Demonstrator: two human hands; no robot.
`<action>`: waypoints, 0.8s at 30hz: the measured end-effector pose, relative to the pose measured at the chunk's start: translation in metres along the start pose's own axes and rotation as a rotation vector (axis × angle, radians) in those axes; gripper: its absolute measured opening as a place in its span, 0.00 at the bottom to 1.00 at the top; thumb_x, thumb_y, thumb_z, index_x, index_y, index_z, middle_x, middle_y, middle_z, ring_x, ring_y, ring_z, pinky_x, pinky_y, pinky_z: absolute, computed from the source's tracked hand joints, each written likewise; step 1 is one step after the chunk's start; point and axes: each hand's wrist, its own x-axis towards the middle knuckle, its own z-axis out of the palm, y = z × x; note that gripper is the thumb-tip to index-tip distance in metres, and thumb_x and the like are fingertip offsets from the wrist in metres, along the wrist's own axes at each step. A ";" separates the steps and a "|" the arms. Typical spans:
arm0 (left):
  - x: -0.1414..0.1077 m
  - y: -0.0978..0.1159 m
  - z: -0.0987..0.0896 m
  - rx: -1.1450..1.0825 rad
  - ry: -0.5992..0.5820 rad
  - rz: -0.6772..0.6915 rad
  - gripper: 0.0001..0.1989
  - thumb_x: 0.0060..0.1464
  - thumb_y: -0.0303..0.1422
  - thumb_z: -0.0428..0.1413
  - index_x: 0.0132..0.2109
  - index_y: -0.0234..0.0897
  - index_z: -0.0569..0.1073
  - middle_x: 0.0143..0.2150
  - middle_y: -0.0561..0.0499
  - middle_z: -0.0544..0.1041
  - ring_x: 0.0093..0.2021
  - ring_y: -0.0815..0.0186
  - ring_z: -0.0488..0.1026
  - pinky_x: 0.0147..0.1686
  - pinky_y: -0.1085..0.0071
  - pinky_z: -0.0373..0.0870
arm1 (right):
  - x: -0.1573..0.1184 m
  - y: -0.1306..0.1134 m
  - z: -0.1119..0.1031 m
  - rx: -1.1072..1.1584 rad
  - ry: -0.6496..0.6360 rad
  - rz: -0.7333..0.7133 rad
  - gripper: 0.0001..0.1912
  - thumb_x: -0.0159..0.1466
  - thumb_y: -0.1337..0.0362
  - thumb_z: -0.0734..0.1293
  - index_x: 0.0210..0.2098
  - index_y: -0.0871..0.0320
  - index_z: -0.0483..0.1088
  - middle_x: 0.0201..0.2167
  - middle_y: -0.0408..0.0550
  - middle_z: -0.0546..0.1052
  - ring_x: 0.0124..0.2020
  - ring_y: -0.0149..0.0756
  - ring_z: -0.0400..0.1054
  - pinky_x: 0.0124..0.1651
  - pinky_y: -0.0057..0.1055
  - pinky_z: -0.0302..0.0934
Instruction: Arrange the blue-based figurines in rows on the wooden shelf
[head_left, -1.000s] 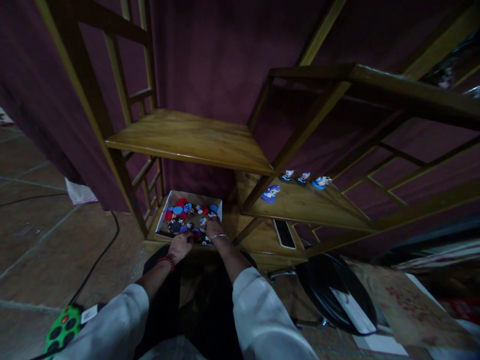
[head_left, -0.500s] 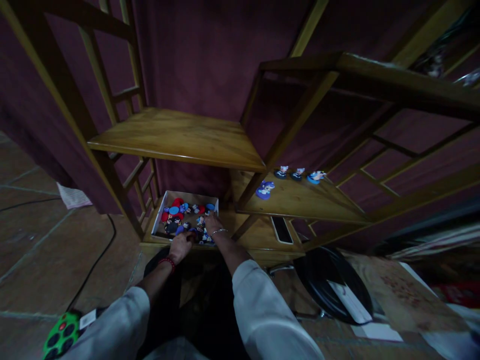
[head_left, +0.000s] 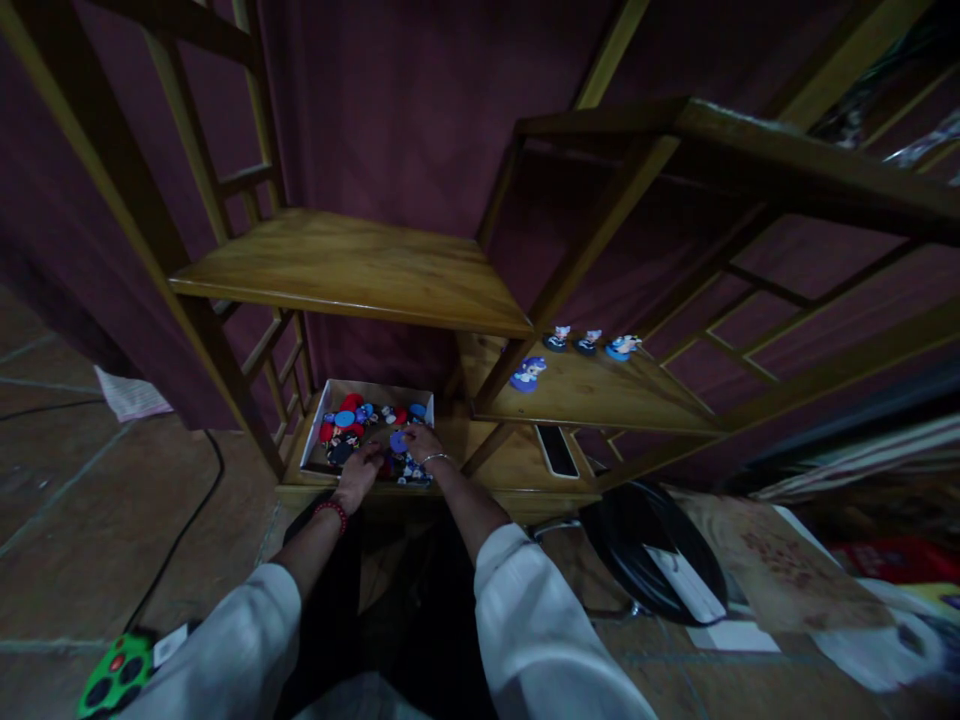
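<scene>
A shallow white box (head_left: 313, 447) on the bottom shelf holds several small figurines with red, blue and black bases. My right hand (head_left: 422, 440) is at the box's right side, its fingers pinched on a figurine with a round purple base (head_left: 398, 441). Over the front middle of the box is my left hand (head_left: 360, 470), fingers bent down among the figurines; whether it grips one is too dark to tell. On the shelf to the right stand a purple figurine (head_left: 528, 375), two dark-based ones (head_left: 556, 339) and a blue-based one (head_left: 622, 347).
A bare wooden shelf (head_left: 352, 268) juts out above the box. A phone (head_left: 556, 451) lies on the bottom shelf. At the right is a black round stool (head_left: 652, 545); a green object (head_left: 115, 676) and a cable are on the floor at left.
The purple-based figurine has come up into view at my right hand's fingertips. My left hand has shifted slightly left and up. The view has moved a little.
</scene>
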 end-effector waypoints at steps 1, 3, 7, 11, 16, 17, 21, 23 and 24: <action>0.001 0.000 0.001 -0.092 0.000 -0.024 0.15 0.48 0.24 0.51 0.45 0.35 0.72 0.46 0.48 0.75 0.47 0.64 0.71 0.46 0.69 0.66 | 0.000 -0.002 0.002 0.013 -0.007 0.002 0.12 0.59 0.69 0.60 0.41 0.58 0.71 0.40 0.46 0.75 0.41 0.31 0.69 0.44 0.24 0.60; 0.002 0.000 0.003 -0.275 -0.020 -0.087 0.18 0.48 0.23 0.51 0.48 0.34 0.69 0.44 0.46 0.75 0.42 0.65 0.73 0.42 0.69 0.69 | 0.000 -0.007 0.005 0.040 -0.027 0.003 0.12 0.59 0.69 0.61 0.41 0.57 0.71 0.41 0.45 0.75 0.42 0.30 0.68 0.44 0.23 0.60; 0.002 0.004 0.000 -0.531 -0.032 -0.189 0.23 0.48 0.22 0.50 0.54 0.31 0.63 0.37 0.45 0.77 0.31 0.66 0.75 0.35 0.68 0.72 | -0.002 -0.016 0.009 0.082 -0.056 -0.002 0.12 0.58 0.68 0.62 0.41 0.55 0.72 0.41 0.43 0.75 0.44 0.30 0.68 0.47 0.23 0.59; 0.005 0.006 -0.005 -0.632 0.036 -0.185 0.18 0.47 0.22 0.50 0.47 0.29 0.68 0.34 0.46 0.76 0.32 0.67 0.75 0.37 0.68 0.72 | -0.004 -0.015 0.012 0.109 -0.062 0.011 0.15 0.59 0.69 0.61 0.45 0.55 0.70 0.43 0.43 0.75 0.42 0.28 0.68 0.45 0.22 0.60; 0.009 0.009 -0.002 -0.757 -0.037 -0.172 0.10 0.48 0.24 0.50 0.39 0.30 0.70 0.36 0.45 0.76 0.38 0.66 0.74 0.42 0.67 0.71 | -0.004 -0.003 0.015 0.099 -0.033 0.051 0.19 0.59 0.72 0.57 0.49 0.56 0.67 0.41 0.44 0.75 0.40 0.28 0.69 0.42 0.21 0.61; 0.010 0.010 0.000 -0.768 -0.039 -0.172 0.10 0.48 0.24 0.50 0.39 0.30 0.70 0.37 0.45 0.76 0.40 0.66 0.73 0.43 0.67 0.71 | -0.004 -0.001 0.014 0.091 -0.022 0.059 0.19 0.59 0.72 0.57 0.48 0.56 0.68 0.41 0.44 0.75 0.41 0.29 0.69 0.42 0.22 0.61; 0.013 0.013 0.005 -0.761 0.002 -0.193 0.08 0.47 0.24 0.49 0.36 0.31 0.70 0.42 0.44 0.74 0.45 0.64 0.71 0.44 0.66 0.70 | -0.001 0.006 0.012 0.051 0.004 0.074 0.18 0.60 0.72 0.56 0.46 0.58 0.69 0.41 0.46 0.75 0.41 0.30 0.68 0.42 0.23 0.61; 0.015 0.013 0.006 -0.731 0.009 -0.191 0.08 0.47 0.24 0.49 0.36 0.31 0.70 0.43 0.44 0.74 0.46 0.64 0.71 0.44 0.65 0.70 | 0.000 0.009 0.012 0.027 0.003 0.064 0.17 0.59 0.72 0.57 0.45 0.59 0.70 0.40 0.47 0.75 0.39 0.31 0.69 0.41 0.23 0.61; 0.015 0.013 0.006 -0.718 0.006 -0.186 0.08 0.47 0.25 0.49 0.36 0.32 0.70 0.43 0.44 0.74 0.46 0.64 0.71 0.45 0.65 0.70 | 0.001 0.011 0.013 0.018 0.003 0.053 0.17 0.59 0.72 0.57 0.45 0.58 0.70 0.39 0.46 0.75 0.38 0.31 0.69 0.40 0.23 0.61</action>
